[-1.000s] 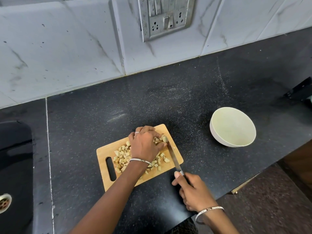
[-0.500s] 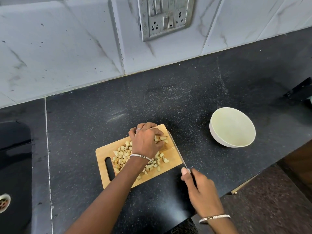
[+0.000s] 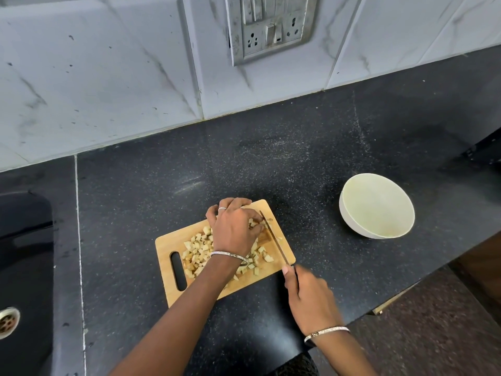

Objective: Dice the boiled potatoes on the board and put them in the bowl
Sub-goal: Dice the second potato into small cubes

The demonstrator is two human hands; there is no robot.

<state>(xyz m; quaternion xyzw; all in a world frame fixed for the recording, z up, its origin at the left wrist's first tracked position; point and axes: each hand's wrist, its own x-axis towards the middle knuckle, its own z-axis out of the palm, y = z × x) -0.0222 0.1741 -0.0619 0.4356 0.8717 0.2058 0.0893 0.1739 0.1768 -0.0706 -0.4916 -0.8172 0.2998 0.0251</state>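
Note:
A wooden cutting board [image 3: 168, 245] with a slot handle lies on the black counter. Several pale potato cubes [image 3: 198, 252] are heaped on it. My left hand [image 3: 234, 229] sits over the far right part of the heap, fingers curled around potato pieces beside the blade. My right hand [image 3: 309, 297] grips the handle of a knife [image 3: 273, 238], whose thin blade runs along the board's right side, close to my left fingertips. A pale, empty bowl [image 3: 376, 206] stands on the counter to the right of the board.
A dark sink [image 3: 24, 261] with a metal drain lies at the left. The tiled wall behind carries a socket plate [image 3: 267, 25]. The counter edge [image 3: 406, 289] runs diagonally at the lower right, with floor below. A dark object [image 3: 485, 150] sits at the far right.
The knife has shifted right and farther along the board's right side. My right hand moved right and back with it. My left hand moved slightly toward the board's far corner.

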